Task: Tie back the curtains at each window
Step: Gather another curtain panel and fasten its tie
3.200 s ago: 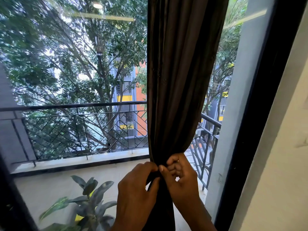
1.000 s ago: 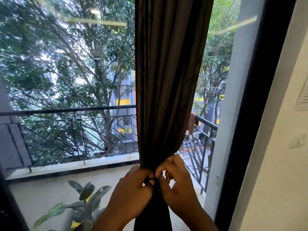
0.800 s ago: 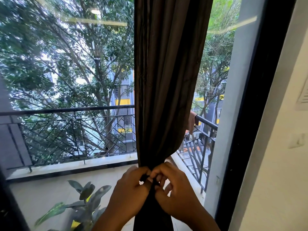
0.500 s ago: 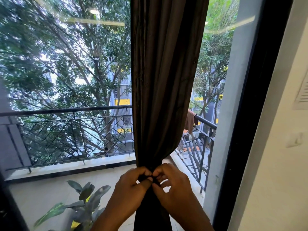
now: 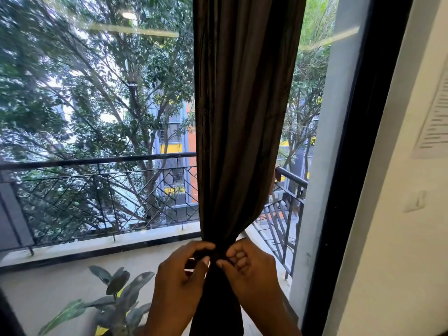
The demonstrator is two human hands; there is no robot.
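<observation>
Curtain, dark brown pleated fabric [image 5: 244,117], gathered at 6 o'clock; I'm mid-knot.
My left hand [image 5: 180,284] and right hand [image 5: 252,275] pinch the tie; next, pull it snug.

The gathered dark curtain [image 5: 242,141] hangs directly against the window glass [image 5: 97,117], which blocks any reach forward. Open air lies on both sides of the curtain. To the right, the black window frame [image 5: 351,190] and wall [image 5: 400,263] limit sideways clearance.
</observation>
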